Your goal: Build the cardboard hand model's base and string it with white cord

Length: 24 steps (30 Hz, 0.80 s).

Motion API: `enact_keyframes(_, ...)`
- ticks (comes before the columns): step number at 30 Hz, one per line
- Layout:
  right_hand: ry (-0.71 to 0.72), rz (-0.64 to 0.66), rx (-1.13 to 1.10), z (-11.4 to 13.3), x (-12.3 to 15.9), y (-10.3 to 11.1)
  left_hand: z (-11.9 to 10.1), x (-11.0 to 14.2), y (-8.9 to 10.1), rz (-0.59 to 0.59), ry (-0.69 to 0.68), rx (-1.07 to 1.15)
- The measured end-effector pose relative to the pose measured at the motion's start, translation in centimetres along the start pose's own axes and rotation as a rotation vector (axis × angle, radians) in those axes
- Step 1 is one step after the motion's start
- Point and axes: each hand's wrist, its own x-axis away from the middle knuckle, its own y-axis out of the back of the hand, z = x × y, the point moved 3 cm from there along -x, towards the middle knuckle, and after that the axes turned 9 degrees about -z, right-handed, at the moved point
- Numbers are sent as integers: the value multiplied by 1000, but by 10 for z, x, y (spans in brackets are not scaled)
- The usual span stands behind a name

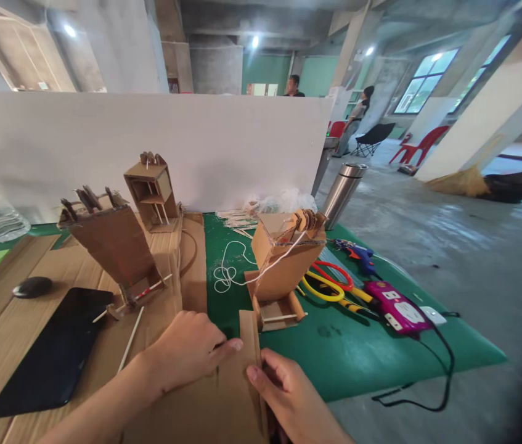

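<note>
My left hand [189,351] is curled, its fingertips pressed against the left face of an upright cardboard strip [249,336] at the near edge of the table. My right hand [288,394] pinches the same strip from the right, thumb on its edge. Just beyond the strip stands a cardboard tower model [283,259] with cardboard wheels on top and a white string [228,268] trailing from it onto the green mat [362,351].
Two more cardboard models [113,243] [152,191] stand on flat cardboard sheets at the left, beside a black phone [55,351] and a mouse [32,287]. Scissors [330,280], a glue gun [355,253], a power strip [397,308] and a steel flask [341,191] lie right. A white board backs the table.
</note>
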Motion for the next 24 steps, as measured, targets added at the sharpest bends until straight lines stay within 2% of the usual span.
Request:
enact_keyframes(4,32,12,217,7,-2,-5,-3,-6,-9,8,-58,22)
enact_keyframes(7,101,-22,444,16,-1,5,-6,-8,-18,3,-56,93)
enact_keyframes(10,137,-149,515,21,-1,42,-6,-8,-25,6,-50,146)
enact_keyframes(12,128,-303,520,21,-8,81,-4,-7,-27,-1,-43,160)
enact_keyframes(15,200,-506,717,24,-34,134,-3,-6,-30,-29,-54,188)
enact_keyframes(17,217,-489,866,27,-60,150,-2,-6,-31,-50,-67,210)
enact_keyframes(19,196,-421,1049,28,-84,149,-2,-5,-31,-57,-72,227)
enact_keyframes(21,149,-361,1224,27,-102,139,-1,-5,-30,-51,-75,241)
enact_keyframes(24,114,-264,1422,24,-113,122,-1,-5,-28,-37,-75,256)
